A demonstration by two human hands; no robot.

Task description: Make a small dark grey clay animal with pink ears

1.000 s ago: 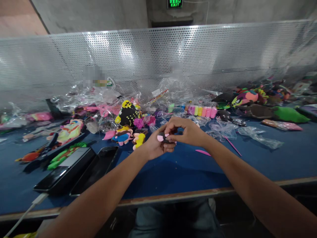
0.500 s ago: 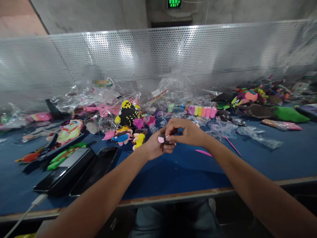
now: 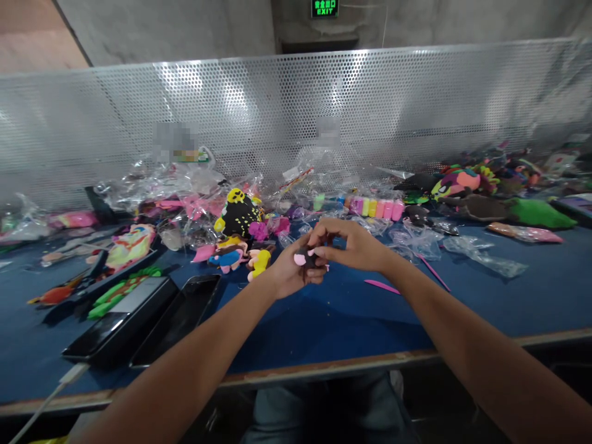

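Observation:
My left hand is closed around a small black-and-pink clay figure, held above the front middle of the table. Over it, the fingers of my right hand are bent in a pinch, thumb and fingertips on the figure's upper side by a small pink spot. Part of the figure is hidden by the fingers. Just left of my hands lie a yellow clay figure and a blue clay figure. To the right is a pink modelling tool, with a second pink stick beyond it.
A phone on a dark box, a black tray-like slab and a green clay piece occupy the left. Behind stand a black-and-yellow clay model, coloured clay packs and plastic bags. A perforated metal screen closes the back.
My right fingertips have shifted slightly on the clay figure, and more of its dark top shows. My left hand has hardly moved.

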